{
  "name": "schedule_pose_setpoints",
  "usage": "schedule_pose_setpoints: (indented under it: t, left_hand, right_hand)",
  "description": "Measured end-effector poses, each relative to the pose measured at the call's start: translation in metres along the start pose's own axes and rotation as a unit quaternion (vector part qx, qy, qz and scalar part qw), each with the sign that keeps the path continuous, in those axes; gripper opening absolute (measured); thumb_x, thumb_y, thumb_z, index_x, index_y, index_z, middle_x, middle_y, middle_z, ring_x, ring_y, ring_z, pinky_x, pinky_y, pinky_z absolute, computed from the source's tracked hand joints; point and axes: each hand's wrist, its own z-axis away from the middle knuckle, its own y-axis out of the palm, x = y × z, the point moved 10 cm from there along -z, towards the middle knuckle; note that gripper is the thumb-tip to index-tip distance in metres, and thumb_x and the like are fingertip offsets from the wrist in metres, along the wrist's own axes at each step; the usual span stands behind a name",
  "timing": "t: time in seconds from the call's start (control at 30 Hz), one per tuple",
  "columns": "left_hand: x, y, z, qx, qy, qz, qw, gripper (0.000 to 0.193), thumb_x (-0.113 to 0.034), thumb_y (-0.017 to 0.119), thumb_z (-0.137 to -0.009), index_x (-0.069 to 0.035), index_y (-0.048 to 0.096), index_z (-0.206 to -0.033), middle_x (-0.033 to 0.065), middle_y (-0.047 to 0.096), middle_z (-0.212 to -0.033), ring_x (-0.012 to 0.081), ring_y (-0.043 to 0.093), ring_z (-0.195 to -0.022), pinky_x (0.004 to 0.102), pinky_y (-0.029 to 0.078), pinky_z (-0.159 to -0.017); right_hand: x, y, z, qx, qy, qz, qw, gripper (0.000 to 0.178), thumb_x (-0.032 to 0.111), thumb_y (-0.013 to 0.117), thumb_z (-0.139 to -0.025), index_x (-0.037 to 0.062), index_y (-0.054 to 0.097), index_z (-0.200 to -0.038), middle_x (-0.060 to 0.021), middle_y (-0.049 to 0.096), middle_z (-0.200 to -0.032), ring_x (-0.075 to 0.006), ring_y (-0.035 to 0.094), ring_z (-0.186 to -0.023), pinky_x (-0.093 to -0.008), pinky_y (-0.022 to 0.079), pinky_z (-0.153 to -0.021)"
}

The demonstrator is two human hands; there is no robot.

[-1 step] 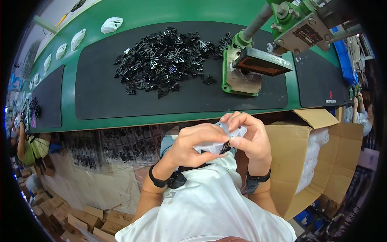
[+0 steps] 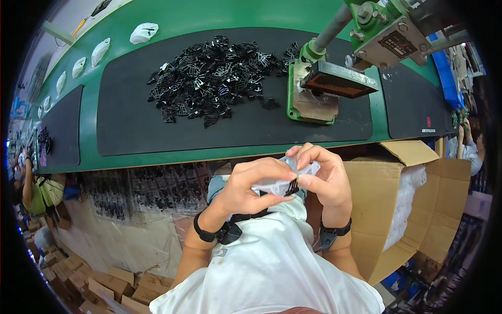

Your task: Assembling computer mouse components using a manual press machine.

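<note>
Just in front of my body, past the table's near edge, both hands hold a translucent white plastic shell (image 2: 273, 187). My left hand (image 2: 256, 184) grips its left end, with fingers above and thumb below. On the right end, my right hand (image 2: 328, 180) pinches it between bent fingers and thumb. A small black slatted plastic piece (image 2: 291, 187) sits at the shell's near edge, beside the right thumb. Fingers hide much of the shell, so I cannot tell how the black piece is attached. Many similar black slatted pieces (image 2: 209, 78) lie heaped on the table mat.
A green hand press (image 2: 314, 107) stands on the black mat (image 2: 130, 115), right of the heap. Several white shells (image 2: 144, 33) line the green table's far left. An open cardboard box (image 2: 374, 209) with white plastic parts is at my right. Other people work at both sides.
The shell has tilted slightly in my hands, and a little more of the black piece shows. My fingers have shifted only a little.
</note>
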Motion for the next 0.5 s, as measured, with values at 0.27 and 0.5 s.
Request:
schedule_pose_setpoints:
  t: [0.27, 0.5]
  left_hand:
    - [0.028, 0.007, 0.000, 0.016, -0.066, 0.054, 0.996, 0.048, 0.005, 0.083, -0.068, 0.001, 0.062, -0.110, 0.0177, 0.070, -0.105, 0.0266, 0.069, -0.097, 0.0352, 0.054, -0.086]
    - [0.016, 0.008, -0.002, 0.020, -0.006, -0.044, 0.999, 0.042, -0.004, 0.084, -0.071, 0.001, 0.064, -0.107, 0.0144, 0.070, -0.098, 0.0270, 0.069, -0.092, 0.0343, 0.055, -0.081]
  right_hand:
    - [-0.008, -0.014, 0.003, -0.016, -0.022, -0.063, 0.998, 0.017, 0.002, 0.072, -0.079, 0.0002, 0.065, -0.095, -0.0059, 0.060, -0.097, -0.0185, 0.054, -0.103, -0.0332, 0.042, -0.092]
    - [-0.007, -0.015, 0.011, -0.056, -0.055, -0.043, 0.996, 0.011, -0.002, 0.069, -0.083, -0.0013, 0.064, -0.093, -0.0052, 0.057, -0.092, -0.0125, 0.054, -0.087, -0.0259, 0.042, -0.079]
